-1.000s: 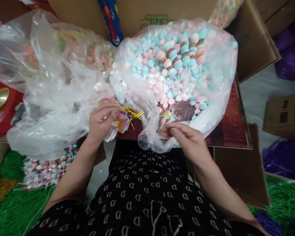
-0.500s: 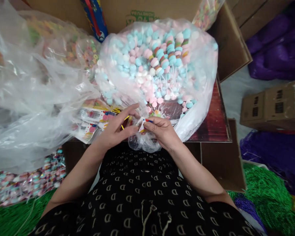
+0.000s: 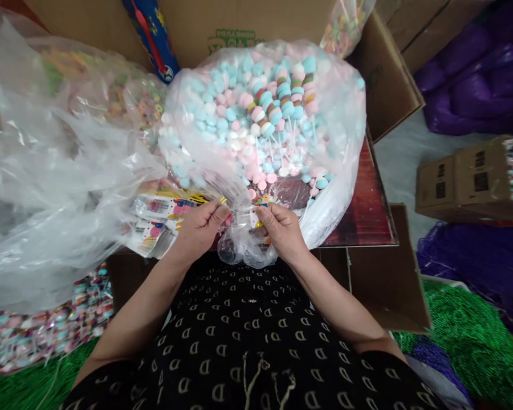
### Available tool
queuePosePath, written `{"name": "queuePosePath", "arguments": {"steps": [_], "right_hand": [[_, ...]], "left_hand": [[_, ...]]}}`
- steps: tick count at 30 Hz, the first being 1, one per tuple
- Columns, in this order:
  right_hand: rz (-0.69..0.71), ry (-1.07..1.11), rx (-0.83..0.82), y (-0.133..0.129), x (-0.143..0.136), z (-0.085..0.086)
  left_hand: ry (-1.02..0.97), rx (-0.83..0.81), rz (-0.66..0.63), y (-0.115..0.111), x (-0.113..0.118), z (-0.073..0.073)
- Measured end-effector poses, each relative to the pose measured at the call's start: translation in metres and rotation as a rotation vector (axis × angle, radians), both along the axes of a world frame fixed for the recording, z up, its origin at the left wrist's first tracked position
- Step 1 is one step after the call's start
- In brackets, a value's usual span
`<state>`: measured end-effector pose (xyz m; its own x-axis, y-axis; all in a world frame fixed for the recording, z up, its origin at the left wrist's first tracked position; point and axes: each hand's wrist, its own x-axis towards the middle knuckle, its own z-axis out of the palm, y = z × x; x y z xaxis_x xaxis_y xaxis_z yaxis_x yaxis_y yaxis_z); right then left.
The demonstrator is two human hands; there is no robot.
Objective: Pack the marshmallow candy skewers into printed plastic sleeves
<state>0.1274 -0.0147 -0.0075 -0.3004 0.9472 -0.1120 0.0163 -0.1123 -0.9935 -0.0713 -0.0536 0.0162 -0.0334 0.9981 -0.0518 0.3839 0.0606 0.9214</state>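
With the left hand (image 3: 202, 229) I'm pinching a yellow tie (image 3: 223, 199), and with the right hand (image 3: 283, 229) a card (image 3: 253, 216). The card is showing between both hands, near the crumpled edge of the candy bag (image 3: 329, 210), which is resting on the table (image 3: 364, 212). Labels (image 3: 153, 208) are lying further left.
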Motion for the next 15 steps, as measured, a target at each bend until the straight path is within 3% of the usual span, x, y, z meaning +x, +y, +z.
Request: {"name": "queuePosePath", "arguments": {"steps": [5,8,15], "right_hand": [[0.006,0.123,-0.105,0.005,-0.002,-0.007],[-0.009,0.050,-0.057,0.006,-0.003,-0.007],[0.009,0.073,-0.066,0.013,-0.012,-0.004]], "left_hand": [[0.026,-0.079,-0.069,0.000,0.006,0.005],[-0.069,-0.162,-0.003,-0.001,0.008,0.002],[-0.237,-0.055,0.140,0.001,0.005,-0.002]]}}
